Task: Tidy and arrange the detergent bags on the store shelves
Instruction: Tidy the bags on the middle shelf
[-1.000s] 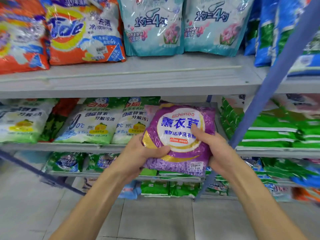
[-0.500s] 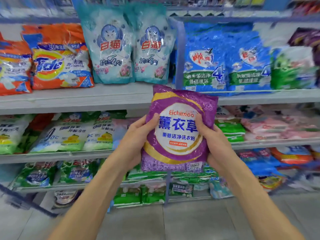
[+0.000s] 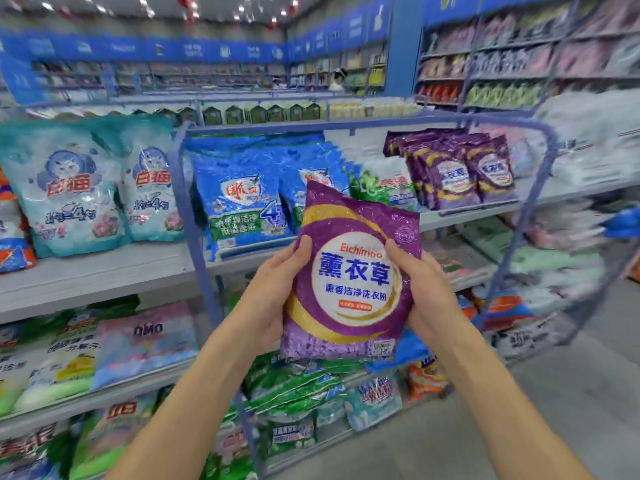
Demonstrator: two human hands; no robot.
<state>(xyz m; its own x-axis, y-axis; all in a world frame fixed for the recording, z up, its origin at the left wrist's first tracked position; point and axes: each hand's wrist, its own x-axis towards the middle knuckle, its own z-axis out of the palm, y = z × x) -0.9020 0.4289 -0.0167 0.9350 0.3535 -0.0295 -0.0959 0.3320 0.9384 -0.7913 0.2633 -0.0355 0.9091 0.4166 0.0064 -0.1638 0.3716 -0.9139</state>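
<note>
1. On my feed, both hands hold one purple detergent bag upright in the air in front of the shelves, printed face toward me. It touches no shelf.
2. The left hand grips the bag's left edge, thumb laid over the front and fingers curled behind, out of my sight.
3. The right hand grips the right edge the same way, its thumb on the front beside the white circle.
4. The bag is a soft, pillow-shaped pouch of glossy, crinkled plastic film, roughly rectangular with a flat sealed top. A round white panel ringed by a gold sweep carries blue characters, and the lower band looks speckled and grainy.
5. Matching purple bags stand in a tight row on the top shelf, up and to the right, well apart from the held one.
6. Shiny blue bags stand behind it, and its top corner overlaps them in my view.
7. Teal bags printed with a cat stand left of a blue metal upright.
8. The shelf board is flat and pale grey.
9. Lower down, crumpled green bags lie piled.
</note>
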